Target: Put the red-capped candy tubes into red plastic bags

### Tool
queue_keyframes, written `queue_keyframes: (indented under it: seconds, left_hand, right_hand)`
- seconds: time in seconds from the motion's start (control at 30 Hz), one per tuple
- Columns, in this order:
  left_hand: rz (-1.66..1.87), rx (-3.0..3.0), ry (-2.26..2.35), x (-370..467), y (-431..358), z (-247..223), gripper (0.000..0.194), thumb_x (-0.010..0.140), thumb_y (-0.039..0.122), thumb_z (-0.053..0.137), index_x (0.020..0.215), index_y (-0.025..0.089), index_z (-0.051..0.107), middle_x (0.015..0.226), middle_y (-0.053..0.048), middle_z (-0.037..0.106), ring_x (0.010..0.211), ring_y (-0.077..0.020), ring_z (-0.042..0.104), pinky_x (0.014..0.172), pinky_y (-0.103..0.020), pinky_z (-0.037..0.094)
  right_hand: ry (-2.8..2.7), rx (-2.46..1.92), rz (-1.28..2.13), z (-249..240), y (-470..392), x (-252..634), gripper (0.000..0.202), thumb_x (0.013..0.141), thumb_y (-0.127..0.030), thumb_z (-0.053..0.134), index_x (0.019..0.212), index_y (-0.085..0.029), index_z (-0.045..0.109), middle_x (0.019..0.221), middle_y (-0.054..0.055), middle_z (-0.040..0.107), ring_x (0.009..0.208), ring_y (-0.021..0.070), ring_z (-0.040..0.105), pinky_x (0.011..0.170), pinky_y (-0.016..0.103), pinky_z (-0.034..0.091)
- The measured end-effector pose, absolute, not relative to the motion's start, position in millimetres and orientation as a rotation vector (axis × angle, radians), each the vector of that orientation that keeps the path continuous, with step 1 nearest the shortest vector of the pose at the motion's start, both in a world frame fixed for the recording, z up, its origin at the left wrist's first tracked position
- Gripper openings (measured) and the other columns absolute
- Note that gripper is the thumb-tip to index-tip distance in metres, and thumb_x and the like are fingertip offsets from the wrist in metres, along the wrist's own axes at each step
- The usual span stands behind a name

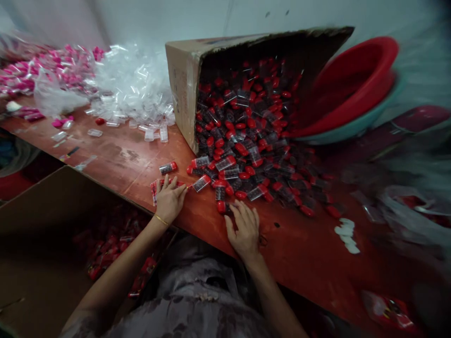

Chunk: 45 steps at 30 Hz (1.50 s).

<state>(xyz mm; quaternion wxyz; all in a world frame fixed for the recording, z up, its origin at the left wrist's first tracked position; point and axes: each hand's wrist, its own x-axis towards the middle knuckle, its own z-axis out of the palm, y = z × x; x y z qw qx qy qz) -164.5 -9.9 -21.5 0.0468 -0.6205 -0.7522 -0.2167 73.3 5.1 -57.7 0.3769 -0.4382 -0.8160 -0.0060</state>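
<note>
My left hand [169, 201] rests with spread fingers on a small stack of red printed packets [154, 191] near the table's front edge. Just beyond it lies a clear container with a red cap [168, 167]. My right hand [244, 228] is at the near edge of the pile, its fingers apart and touching or beside a red-capped container [221, 207]. A heap of such containers [241, 149] spills out of a tipped cardboard box [183, 89]. Another red-capped container [202, 183] lies between the two hands.
Clear plastic pieces [130, 89] and pink parts [52, 65] are piled at the back left. Red and teal basins [384, 61] lean right of the box. White pieces [347, 234] lie at the right. Below the table, an open carton [45, 202] holds red packets.
</note>
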Motion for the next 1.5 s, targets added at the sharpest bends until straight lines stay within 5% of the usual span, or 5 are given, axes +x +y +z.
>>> queue_keyframes:
  seconds: [0.33, 0.53, 0.83, 1.17, 1.5]
  left_hand:
    - [-1.601, -1.937, -2.346, -110, -36, -7, 0.034, 0.084, 0.033, 0.053, 0.115, 0.025, 0.062, 0.13, -0.009, 0.055, 0.127, -0.0269, 0.042, 0.107, -0.05, 0.026]
    - [-2.849, -1.418, -2.685, -104, -39, -5, 0.043, 0.066, 0.045, 0.071, 0.095, 0.014, 0.07, 0.095, -0.009, 0.071, 0.087, -0.0212, 0.065, 0.082, -0.032, 0.049]
    - [-2.998, -1.263, -2.734, -97, -40, -14, 0.035, 0.057, 0.042, 0.077, 0.077, 0.013, 0.073, 0.069, -0.003, 0.069, 0.063, -0.0127, 0.058, 0.066, -0.024, 0.046]
    - [-1.824, -1.733, -2.733, -129, -22, -10, 0.037, 0.078, 0.048, 0.054, 0.06, 0.016, 0.062, 0.051, 0.002, 0.053, 0.051, -0.0112, 0.047, 0.052, -0.023, 0.033]
    - [-0.497, -1.808, -2.448, -153, 26, -12, 0.067, 0.078, 0.032, 0.053, 0.136, 0.002, 0.035, 0.142, -0.025, 0.035, 0.133, -0.0396, 0.026, 0.106, -0.054, 0.016]
  right_hand:
    - [-1.432, -0.988, 1.321, -24, 3, -7, 0.025, 0.084, -0.039, 0.05, 0.078, -0.017, 0.061, 0.072, 0.001, 0.063, 0.066, 0.0138, 0.058, 0.064, 0.025, 0.048]
    - [-1.441, -0.977, 1.353, -29, 2, 10, 0.028, 0.081, -0.041, 0.053, 0.068, -0.017, 0.058, 0.06, -0.003, 0.053, 0.057, 0.0105, 0.047, 0.057, 0.022, 0.04]
    - [-1.547, -1.062, 1.294, -36, -7, 16, 0.037, 0.084, -0.043, 0.046, 0.056, -0.019, 0.046, 0.052, -0.005, 0.042, 0.049, 0.0087, 0.039, 0.048, 0.021, 0.032]
    - [-1.453, -1.249, 1.177, -31, 2, 28, 0.037, 0.084, -0.046, 0.045, 0.062, -0.019, 0.055, 0.051, -0.002, 0.055, 0.048, 0.0109, 0.05, 0.051, 0.022, 0.039]
    - [-1.428, -1.242, 1.209, -33, -1, 32, 0.04, 0.082, -0.048, 0.046, 0.054, -0.02, 0.045, 0.042, -0.006, 0.041, 0.039, 0.0082, 0.039, 0.041, 0.021, 0.032]
